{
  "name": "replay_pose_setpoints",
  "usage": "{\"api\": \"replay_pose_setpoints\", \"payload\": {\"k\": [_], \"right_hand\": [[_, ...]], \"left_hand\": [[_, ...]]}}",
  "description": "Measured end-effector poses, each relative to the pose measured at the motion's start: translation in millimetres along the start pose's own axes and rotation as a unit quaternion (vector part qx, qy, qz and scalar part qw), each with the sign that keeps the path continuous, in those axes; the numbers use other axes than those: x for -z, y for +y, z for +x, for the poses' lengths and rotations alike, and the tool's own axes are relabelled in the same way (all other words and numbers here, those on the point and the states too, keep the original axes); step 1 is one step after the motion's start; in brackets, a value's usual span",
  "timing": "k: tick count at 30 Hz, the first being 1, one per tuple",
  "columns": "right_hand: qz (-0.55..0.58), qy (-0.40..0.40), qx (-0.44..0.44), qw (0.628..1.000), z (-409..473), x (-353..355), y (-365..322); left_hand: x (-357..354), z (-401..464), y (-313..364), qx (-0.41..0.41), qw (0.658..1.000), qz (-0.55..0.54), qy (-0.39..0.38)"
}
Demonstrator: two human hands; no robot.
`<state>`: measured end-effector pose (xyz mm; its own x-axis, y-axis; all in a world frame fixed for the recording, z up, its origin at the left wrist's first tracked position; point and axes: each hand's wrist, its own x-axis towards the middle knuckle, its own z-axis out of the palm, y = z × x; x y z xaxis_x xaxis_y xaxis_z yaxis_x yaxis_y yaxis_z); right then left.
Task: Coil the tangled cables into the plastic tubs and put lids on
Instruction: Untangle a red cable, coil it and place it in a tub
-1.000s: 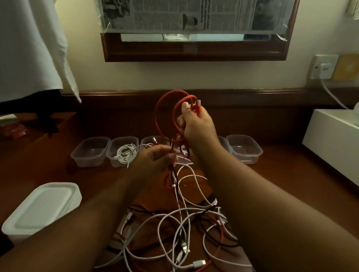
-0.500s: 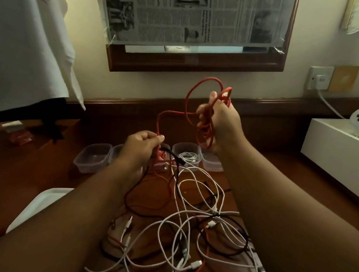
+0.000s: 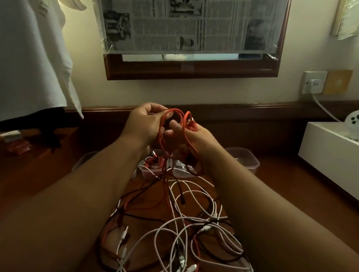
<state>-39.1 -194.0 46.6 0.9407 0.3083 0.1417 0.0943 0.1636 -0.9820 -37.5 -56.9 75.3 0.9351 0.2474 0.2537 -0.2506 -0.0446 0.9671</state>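
Note:
Both my hands are raised over the wooden table and hold loops of a red cable [image 3: 177, 121]. My left hand [image 3: 145, 122] grips the loops from the left, my right hand [image 3: 194, 135] pinches them from the right. The cable's loose end hangs down toward a tangle of white, black and red cables [image 3: 179, 239] spread on the table below. One clear plastic tub [image 3: 245, 158] shows behind my right wrist; other tubs [image 3: 151, 169] are mostly hidden behind my hands and forearms.
A white box [image 3: 345, 170] with two white controllers [image 3: 357, 124] stands at the right. A white cloth [image 3: 21, 36] hangs at the left. A newspaper-covered frame [image 3: 194, 18] and a wall socket [image 3: 314, 81] are on the wall behind.
My left hand rose from the tangle to meet my right hand at the red loops. The right hand came down a little. The view tilted up, so the lidded white tub left the frame.

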Motion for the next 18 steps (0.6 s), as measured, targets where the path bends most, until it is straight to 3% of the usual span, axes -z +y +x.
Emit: {"api": "replay_pose_setpoints", "payload": {"k": [3,7,11,18], "right_hand": [[-0.154,-0.046,-0.023,0.987,-1,2,-1],[-0.264,0.000,-0.013,0.964,-4,-4,-4],[-0.211,0.041,0.017,0.977,-3,-7,-12],[-0.059,0.106,0.143,0.982,0,-7,-36]], "left_hand": [[1,-1,5,0.028,0.999,-0.027,-0.027],[7,-3,-1,0.008,0.999,-0.020,-0.023],[7,-21,-31,0.048,0.987,-0.144,-0.043],[4,-50,-92,-0.001,0.985,0.001,-0.174]]}}
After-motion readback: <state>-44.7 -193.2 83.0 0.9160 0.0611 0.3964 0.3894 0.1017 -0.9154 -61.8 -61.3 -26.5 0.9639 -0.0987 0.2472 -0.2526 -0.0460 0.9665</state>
